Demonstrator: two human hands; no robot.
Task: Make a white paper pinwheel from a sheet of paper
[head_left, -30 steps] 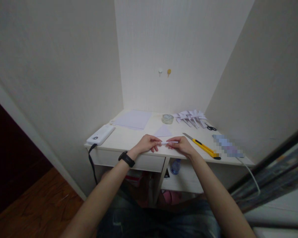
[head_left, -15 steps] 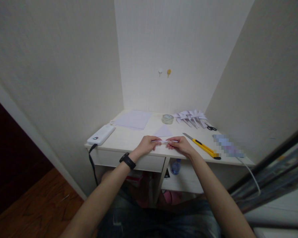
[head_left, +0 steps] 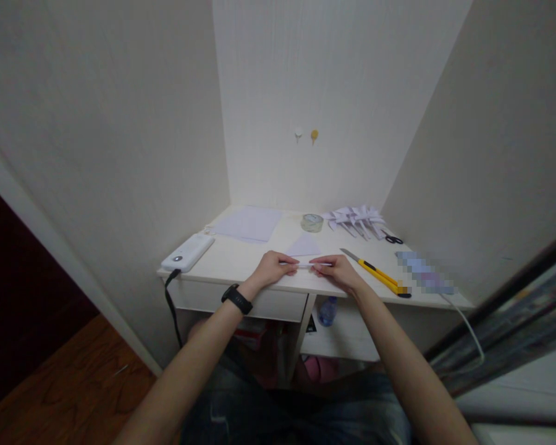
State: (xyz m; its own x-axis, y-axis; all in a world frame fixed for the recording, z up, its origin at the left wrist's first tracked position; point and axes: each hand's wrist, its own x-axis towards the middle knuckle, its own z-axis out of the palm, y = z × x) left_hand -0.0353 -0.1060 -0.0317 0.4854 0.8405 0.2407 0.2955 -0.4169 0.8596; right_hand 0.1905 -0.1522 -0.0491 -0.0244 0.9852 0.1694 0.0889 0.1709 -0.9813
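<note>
Between my hands, near the front edge of the white desk [head_left: 241, 262], runs a thin strip of rolled or folded white paper [head_left: 304, 266]. My left hand [head_left: 276, 268] pinches its left end between thumb and fingers. The right end is pinched by my right hand [head_left: 331, 271]. Just behind the strip lies a piece of white paper with a pointed top [head_left: 304, 243]. A yellow utility knife [head_left: 375, 272], its blade out, rests to the right of my right hand.
At the back left are white paper sheets [head_left: 250, 222]. A tape roll [head_left: 312, 222], folded paper pieces [head_left: 356, 217] and black-handled scissors [head_left: 393, 238] lie at the back right. A white power bank [head_left: 188, 252] with a black cable sits left; a blurred phone [head_left: 424, 272] with a white cable lies right.
My left hand's fingers have shifted slightly on the paper strip, and a bit more of its middle shows. Both hands stay in nearly the same place.
</note>
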